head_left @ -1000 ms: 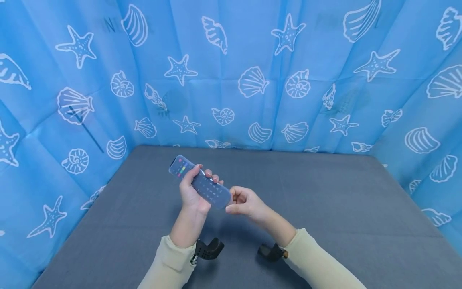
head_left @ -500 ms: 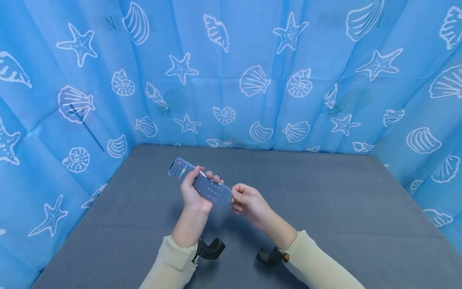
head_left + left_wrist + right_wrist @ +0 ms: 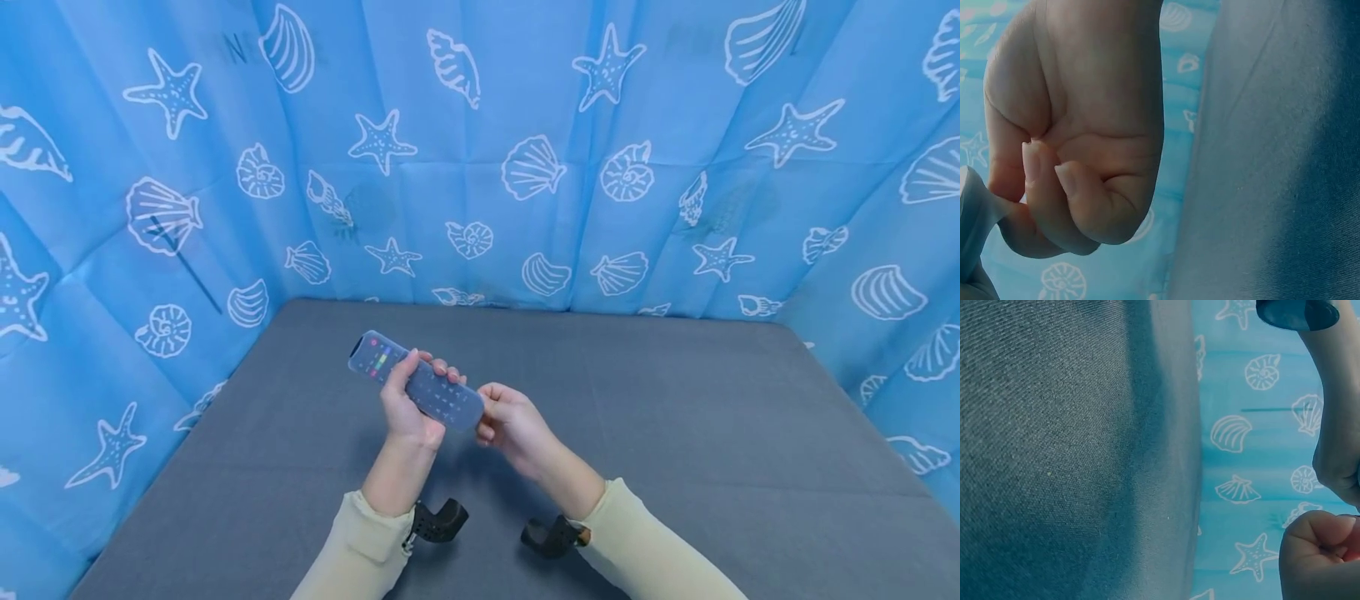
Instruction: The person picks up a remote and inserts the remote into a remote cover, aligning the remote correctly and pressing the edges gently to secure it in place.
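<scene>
Remote control in clear sleeve, both hands gripping, markings unreadable

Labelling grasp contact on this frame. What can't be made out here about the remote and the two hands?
- Remote button labels: too small in the head view.
- Remote underside and the left hand palm contact: hidden by the remote itself.
- Whether the right hand pinches the remote's near end: fingertips hidden behind it in the head view; the right wrist view cuts the hand at the frame corner.
- Left wrist view: only a sliver of the remote at the left edge.
</scene>
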`<state>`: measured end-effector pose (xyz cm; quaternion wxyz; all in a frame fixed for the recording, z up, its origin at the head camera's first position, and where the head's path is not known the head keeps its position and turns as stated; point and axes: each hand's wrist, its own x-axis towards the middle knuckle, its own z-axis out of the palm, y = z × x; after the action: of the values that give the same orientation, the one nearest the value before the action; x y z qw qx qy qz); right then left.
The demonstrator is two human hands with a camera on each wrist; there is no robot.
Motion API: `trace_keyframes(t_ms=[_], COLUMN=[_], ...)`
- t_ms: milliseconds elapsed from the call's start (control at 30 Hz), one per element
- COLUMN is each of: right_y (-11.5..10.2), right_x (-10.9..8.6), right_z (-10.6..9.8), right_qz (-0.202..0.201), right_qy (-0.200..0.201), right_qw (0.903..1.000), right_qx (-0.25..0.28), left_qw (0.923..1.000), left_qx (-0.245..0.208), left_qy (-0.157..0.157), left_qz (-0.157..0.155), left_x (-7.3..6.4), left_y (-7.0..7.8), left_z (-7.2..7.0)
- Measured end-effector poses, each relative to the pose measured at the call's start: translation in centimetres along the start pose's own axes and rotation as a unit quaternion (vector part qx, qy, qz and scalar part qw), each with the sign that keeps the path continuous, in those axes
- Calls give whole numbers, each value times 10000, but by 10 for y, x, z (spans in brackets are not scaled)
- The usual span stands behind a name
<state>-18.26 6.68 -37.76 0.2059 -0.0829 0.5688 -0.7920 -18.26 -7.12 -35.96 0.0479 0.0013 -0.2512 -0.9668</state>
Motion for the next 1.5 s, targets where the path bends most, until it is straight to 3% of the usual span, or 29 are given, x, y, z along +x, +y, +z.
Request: trace_keyframes(t_ms=[333, 1000, 1267, 1500], right_y=[0, 1, 1, -2], right_x=[1, -3, -4, -4], right_z=[0, 0, 0, -14], right_qz=[62, 130, 241, 408], right_qy=[150, 6, 31, -36], right_qw=[9999, 9999, 9995, 9989], right_qx=[-23, 96, 177, -244], left_qw=[9999, 9995, 9978, 9940], left_qx=[89, 121, 124, 401], left_qy=[85, 246, 594, 843], left_qz=[-11, -141, -267, -574], left_x=[0, -2, -1, 2], left_y=[-3, -4, -3, 0], left_z=[0, 0, -1, 0])
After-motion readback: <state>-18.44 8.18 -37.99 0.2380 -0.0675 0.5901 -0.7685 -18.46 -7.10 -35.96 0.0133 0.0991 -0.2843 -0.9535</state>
